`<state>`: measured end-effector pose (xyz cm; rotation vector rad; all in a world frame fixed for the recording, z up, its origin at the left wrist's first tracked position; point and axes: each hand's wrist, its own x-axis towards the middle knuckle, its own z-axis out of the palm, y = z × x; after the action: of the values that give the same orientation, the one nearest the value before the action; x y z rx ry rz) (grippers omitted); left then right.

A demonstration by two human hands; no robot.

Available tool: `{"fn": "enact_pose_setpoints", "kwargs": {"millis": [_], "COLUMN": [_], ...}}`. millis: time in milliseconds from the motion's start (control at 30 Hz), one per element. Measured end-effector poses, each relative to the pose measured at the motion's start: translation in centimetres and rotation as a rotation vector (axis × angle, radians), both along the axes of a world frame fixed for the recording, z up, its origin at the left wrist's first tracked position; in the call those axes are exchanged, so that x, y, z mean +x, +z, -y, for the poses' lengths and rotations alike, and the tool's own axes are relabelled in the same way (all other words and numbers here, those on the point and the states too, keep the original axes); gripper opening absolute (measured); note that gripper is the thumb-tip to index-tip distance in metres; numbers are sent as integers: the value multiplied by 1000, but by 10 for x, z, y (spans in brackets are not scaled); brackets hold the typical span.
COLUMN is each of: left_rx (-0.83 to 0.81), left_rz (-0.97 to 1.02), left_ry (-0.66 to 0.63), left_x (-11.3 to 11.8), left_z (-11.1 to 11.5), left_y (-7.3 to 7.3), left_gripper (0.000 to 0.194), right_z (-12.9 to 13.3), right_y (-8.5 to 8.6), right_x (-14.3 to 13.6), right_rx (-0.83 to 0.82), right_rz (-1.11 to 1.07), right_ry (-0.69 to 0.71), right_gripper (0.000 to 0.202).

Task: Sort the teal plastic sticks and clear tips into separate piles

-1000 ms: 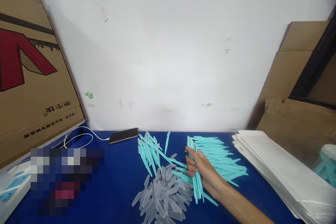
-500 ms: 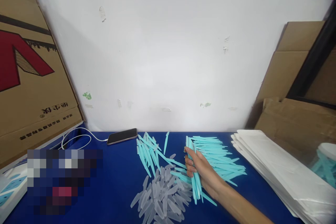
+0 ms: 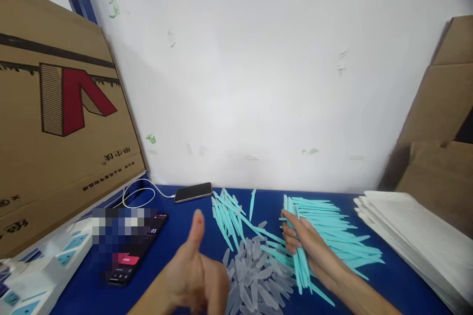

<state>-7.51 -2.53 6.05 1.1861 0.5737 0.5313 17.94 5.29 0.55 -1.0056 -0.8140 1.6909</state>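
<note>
My right hand [image 3: 308, 243] is closed around a bundle of slim turquoise eyebrow razors [image 3: 302, 266], held upright with several side by side. Behind it, a fanned row of the same razors [image 3: 343, 236] lies on the blue table. My left hand [image 3: 197, 273] is in the lower middle, thumb pointing up and apart from the bent fingers, with nothing seen in it. It hovers by a heap of translucent blade caps [image 3: 254, 280], hiding the heap's left edge. A looser pile of razors [image 3: 227, 216] lies beyond, and one single razor [image 3: 253, 204] rests near the wall.
A phone on a white cable [image 3: 194, 192] lies by the wall. Another phone [image 3: 138, 251], partly blurred out, sits left, beside a white power strip [image 3: 61, 266]. A large carton [image 3: 70, 123] stands at left. White padded envelopes [image 3: 414, 236] are stacked at right, before brown cardboard [image 3: 439, 177].
My left hand has come into view at the lower middle. The view has turned left, so everything sits further right. My right hand keeps its hold on the razors.
</note>
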Motion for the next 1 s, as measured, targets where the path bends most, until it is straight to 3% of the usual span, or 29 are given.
{"fn": "enact_pose_setpoints", "kwargs": {"millis": [33, 100, 200, 300, 533, 700, 767, 867, 1000], "left_rx": [-54, -150, -253, -273, -144, 98, 259, 447, 508], "left_rz": [45, 130, 246, 314, 166, 181, 89, -71, -159], "left_ry": [-322, -611, -799, -838, -311, 387, 591, 720, 686], "left_x": [12, 30, 43, 47, 48, 46, 45, 43, 46], "left_z": [-10, -26, -41, -47, -49, -64, -69, -69, -61], "left_y": [-1, -6, -17, -26, -18, -24, -31, -40, -44], "left_gripper": [100, 105, 109, 110, 113, 78, 62, 44, 36], "right_z": [0, -1, -2, -4, 1, 7, 9, 13, 17], "right_y": [0, -1, -4, -6, 1, 15, 19, 24, 28], "right_x": [0, 0, 2, 3, 0, 4, 7, 11, 10], "right_rx": [-1, -4, -3, 3, 44, 112, 130, 185, 369], "right_rz": [1, 2, -1, -6, 13, 89, 131, 228, 333], "right_ry": [-3, -9, -9, 3, 49, 199, 279, 420, 527], "right_gripper": [44, 44, 45, 46, 41, 37, 39, 40, 35]}}
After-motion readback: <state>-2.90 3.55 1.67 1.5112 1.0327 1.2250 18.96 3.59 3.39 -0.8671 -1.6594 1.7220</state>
